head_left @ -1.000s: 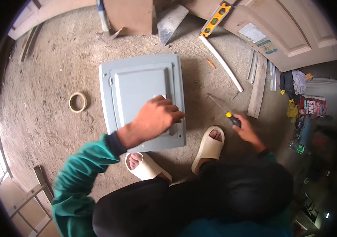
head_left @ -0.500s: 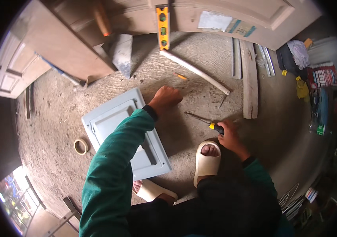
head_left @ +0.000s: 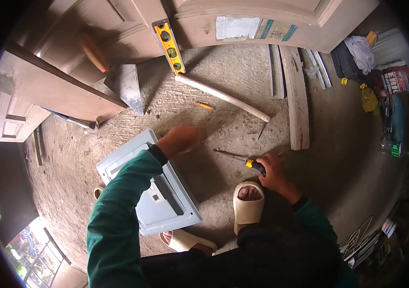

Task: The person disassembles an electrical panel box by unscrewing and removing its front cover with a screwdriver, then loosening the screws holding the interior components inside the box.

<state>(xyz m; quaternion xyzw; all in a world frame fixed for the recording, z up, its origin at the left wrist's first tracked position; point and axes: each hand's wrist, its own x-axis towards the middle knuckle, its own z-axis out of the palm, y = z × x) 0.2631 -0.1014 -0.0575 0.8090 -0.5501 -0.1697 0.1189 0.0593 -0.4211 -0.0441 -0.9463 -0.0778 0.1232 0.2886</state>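
Person is crouching on the concrete floor (head_left: 214, 67). Right hand (head_left: 272, 171) is wrapping closed around a yellow-handled screwdriver (head_left: 243, 159), tip resting on the floor. Left hand (head_left: 181, 140), blurred, is reaching past the grey metal panel cover (head_left: 178, 204); finger spread unreadable. Panel cover is lying flat, untouched, the screwdriver not yet applied to it.

Rough concrete floor (head_left: 223, 120), grey panel (head_left: 166, 211), spirit level (head_left: 169, 46), pencil (head_left: 203, 105), planks (head_left: 296, 96)
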